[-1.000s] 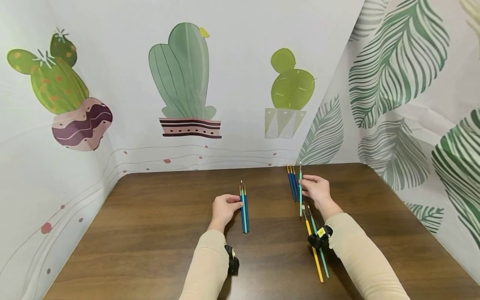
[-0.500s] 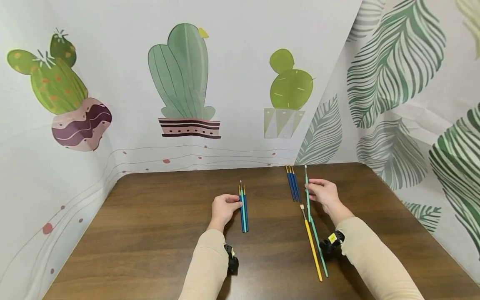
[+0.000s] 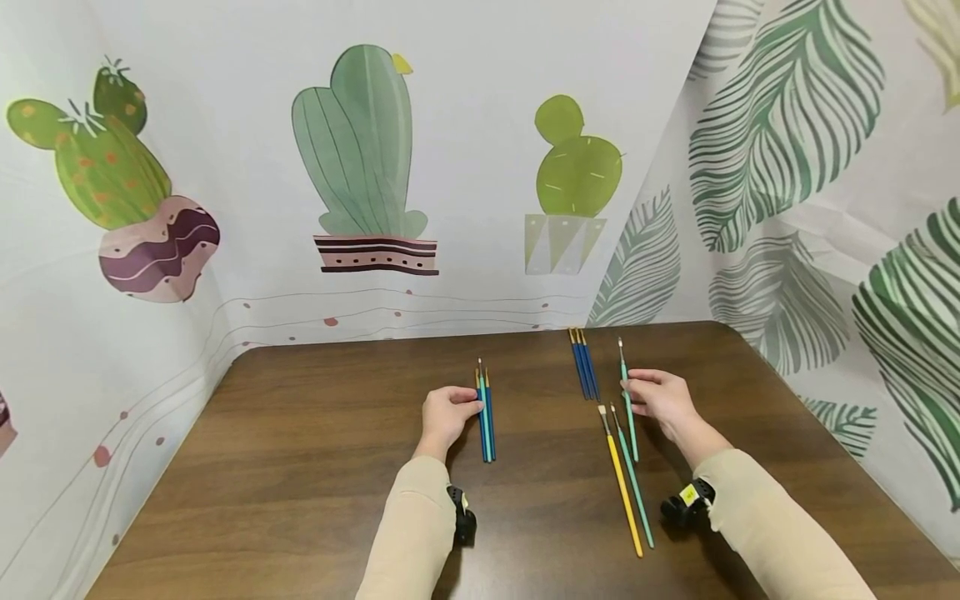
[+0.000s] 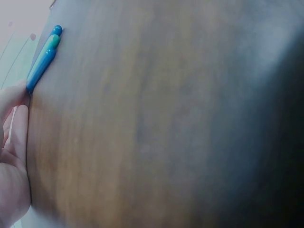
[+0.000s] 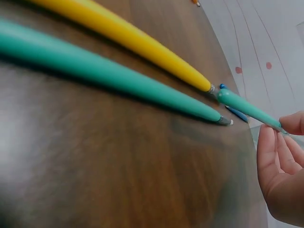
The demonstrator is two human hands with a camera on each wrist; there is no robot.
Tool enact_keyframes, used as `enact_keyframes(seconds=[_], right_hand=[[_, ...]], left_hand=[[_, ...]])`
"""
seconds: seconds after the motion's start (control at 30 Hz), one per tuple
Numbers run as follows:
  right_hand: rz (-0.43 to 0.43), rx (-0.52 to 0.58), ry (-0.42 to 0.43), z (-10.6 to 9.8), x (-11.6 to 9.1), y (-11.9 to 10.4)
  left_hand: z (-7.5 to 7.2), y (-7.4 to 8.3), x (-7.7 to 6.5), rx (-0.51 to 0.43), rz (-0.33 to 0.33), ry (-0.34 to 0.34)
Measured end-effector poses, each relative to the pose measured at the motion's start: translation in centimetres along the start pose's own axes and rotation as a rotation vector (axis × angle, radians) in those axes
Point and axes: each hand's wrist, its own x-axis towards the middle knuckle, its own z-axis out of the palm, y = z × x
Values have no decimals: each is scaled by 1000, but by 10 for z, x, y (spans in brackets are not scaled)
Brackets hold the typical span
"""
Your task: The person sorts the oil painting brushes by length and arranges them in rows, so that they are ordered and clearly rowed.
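Observation:
Near the table's middle, my left hand (image 3: 447, 416) holds a small bunch of paintbrushes, a turquoise-handled paintbrush (image 3: 486, 423) between two blue ones, with thumb and fingertips at their upper handles. Their rounded handle ends (image 4: 49, 56) show side by side in the left wrist view. Farther right, my right hand (image 3: 663, 402) pinches another turquoise paintbrush (image 3: 629, 407) between thumb and fingers, its bristles pointing away. Left of that hand and nearer the front lie a yellow paintbrush (image 3: 623, 492) and a second turquoise paintbrush (image 3: 637, 492), close together.
Several blue paintbrushes (image 3: 584, 367) lie in a row near the back edge of the brown wooden table (image 3: 300, 467). Behind the table stands a wall covering (image 3: 480, 167) printed with cacti and leaves. Each wrist wears a black camera (image 3: 462, 517).
My right hand has moved right and slightly nearer with its turquoise paintbrush, away from the row of blue ones and past the yellow one's tip. The left hand stays in place.

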Motion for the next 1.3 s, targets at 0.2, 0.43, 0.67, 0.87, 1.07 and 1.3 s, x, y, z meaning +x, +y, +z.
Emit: enact_keyframes(seconds=[0.2, 0.43, 0.67, 0.87, 1.07, 1.3], right_hand=[[18, 2, -26, -3, -9, 5], [23, -8, -46, -3, -17, 10], [-5, -30, -68, -5, -28, 17], [-14, -66, -74, -8, -35, 23], [-16, -95, -72, -7, -43, 25], [-41, -186, -81, -7, -51, 29]], left_hand=[[0, 0, 0, 2, -1, -1], [-1, 1, -1, -3, -9, -5], [0, 2, -1, 10, -5, -8], [-1, 3, -1, 10, -1, -7], [0, 2, 0, 13, 2, -8], [0, 1, 0, 25, 3, -3]])
